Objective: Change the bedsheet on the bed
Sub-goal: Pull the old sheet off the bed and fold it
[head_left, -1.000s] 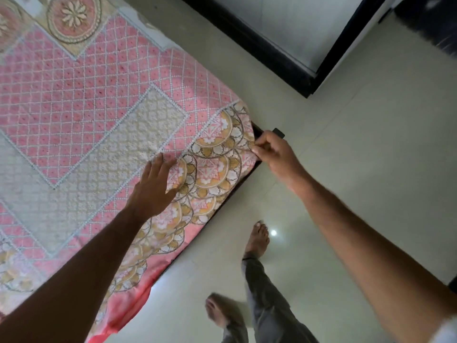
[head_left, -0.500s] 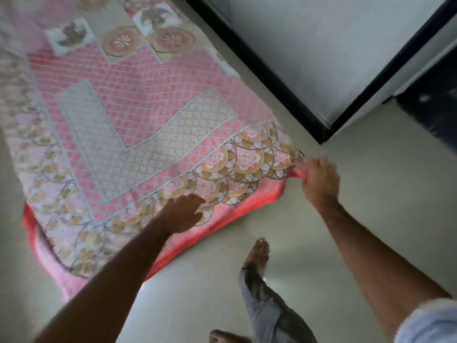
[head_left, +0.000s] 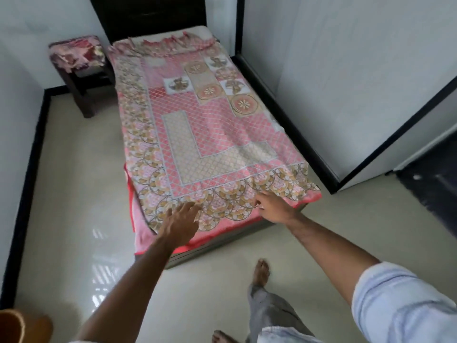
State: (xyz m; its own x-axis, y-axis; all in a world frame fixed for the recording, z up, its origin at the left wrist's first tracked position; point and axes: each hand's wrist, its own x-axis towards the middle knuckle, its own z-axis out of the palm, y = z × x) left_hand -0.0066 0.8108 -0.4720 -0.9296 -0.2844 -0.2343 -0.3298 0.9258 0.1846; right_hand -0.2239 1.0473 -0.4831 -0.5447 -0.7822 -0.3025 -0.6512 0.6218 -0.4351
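The bedsheet (head_left: 210, 134) lies spread over the bed (head_left: 222, 246), bunched at the head end. The left hand (head_left: 181, 225) rests flat on the foot edge, fingers (head_left: 191, 209) released. The right hand (head_left: 274, 206) touches the sheet nearby; its grasp cannot be determined.

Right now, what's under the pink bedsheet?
A pale mattress peeks out at the head end, and the dark bed frame shows below the foot edge. The rest of the mattress is covered by the bedsheet.
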